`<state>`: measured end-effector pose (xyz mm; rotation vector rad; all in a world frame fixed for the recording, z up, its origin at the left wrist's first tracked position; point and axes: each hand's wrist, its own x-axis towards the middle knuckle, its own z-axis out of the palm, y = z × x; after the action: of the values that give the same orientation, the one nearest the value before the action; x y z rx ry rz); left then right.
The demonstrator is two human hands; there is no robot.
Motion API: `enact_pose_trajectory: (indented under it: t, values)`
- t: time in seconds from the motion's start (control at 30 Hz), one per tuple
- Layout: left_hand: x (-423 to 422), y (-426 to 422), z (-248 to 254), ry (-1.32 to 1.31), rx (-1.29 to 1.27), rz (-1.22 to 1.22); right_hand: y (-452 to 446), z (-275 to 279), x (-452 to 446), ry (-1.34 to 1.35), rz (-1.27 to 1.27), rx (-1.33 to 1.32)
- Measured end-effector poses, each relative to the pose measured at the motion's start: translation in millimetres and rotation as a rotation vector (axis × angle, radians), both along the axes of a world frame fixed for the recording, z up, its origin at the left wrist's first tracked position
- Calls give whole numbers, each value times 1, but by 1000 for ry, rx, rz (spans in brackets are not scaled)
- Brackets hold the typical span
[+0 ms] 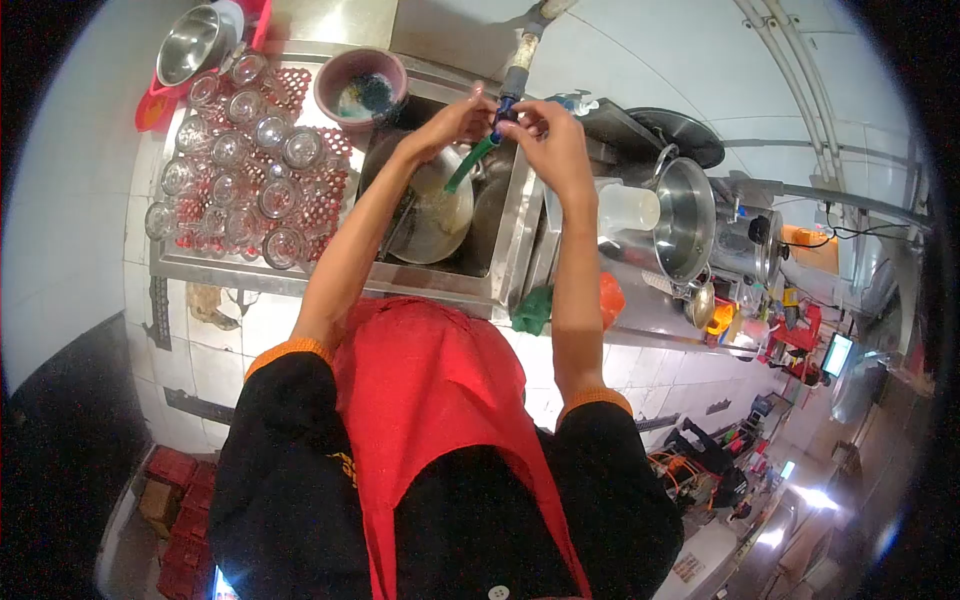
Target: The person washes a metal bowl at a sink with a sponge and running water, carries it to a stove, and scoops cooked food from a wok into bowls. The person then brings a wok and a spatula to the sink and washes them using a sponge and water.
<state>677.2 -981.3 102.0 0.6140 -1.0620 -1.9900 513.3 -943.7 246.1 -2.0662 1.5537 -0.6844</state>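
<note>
A blue tap (503, 118) on a grey pipe stands over the sink, with a short green hose (470, 166) hanging from its outlet. My right hand (548, 142) pinches the tap from the right. Just left of it, my left hand (452, 127) is held with its fingers apart and nothing visible in them; whether a fingertip touches the tap cannot be made out. Below the hose, a round metal pan (432, 228) sits tilted in the sink basin (488, 225), partly covered by my left forearm.
Several upturned glass jars (278, 198) stand on a red perforated mat (330, 205) at left. A pinkish tub (325, 85) with a scouring pad lies behind the sink. At right are a steel pot (686, 220), a translucent container (628, 207) and a green cloth (532, 311).
</note>
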Motion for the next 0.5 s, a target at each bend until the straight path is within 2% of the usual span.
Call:
enact_pose_trajectory:
  t: [0.03, 0.1, 0.17, 0.23, 0.3, 0.37, 0.43, 0.47, 0.5]
  values:
    - [-10, -4, 8, -43, 48, 17, 1, -5, -1, 1, 4, 0]
    - [-23, -11, 21, -87, 89, 40, -1, -16, -2, 23, 134, -281]
    - [-34, -9, 29, -201, 89, 29, -3, -14, -5, 20, 146, -261]
    - [-41, -5, 31, -181, 7, 71, -7, -6, -7, 230, 231, -377]
    - [-42, -3, 31, -28, 46, 45, -11, -1, -8, 261, 254, -368]
    - [-45, 1, 38, -67, 68, 36, -9, 4, -9, 293, 274, -353]
    - [-47, 4, 41, -167, 22, 179, -9, 10, -6, 434, 272, -275]
    - [-44, 5, 41, -127, 60, 152, -13, 1, -8, 540, 320, -300]
    - [-44, 7, 40, -128, 65, 148, -10, -3, -5, 539, 317, -294]
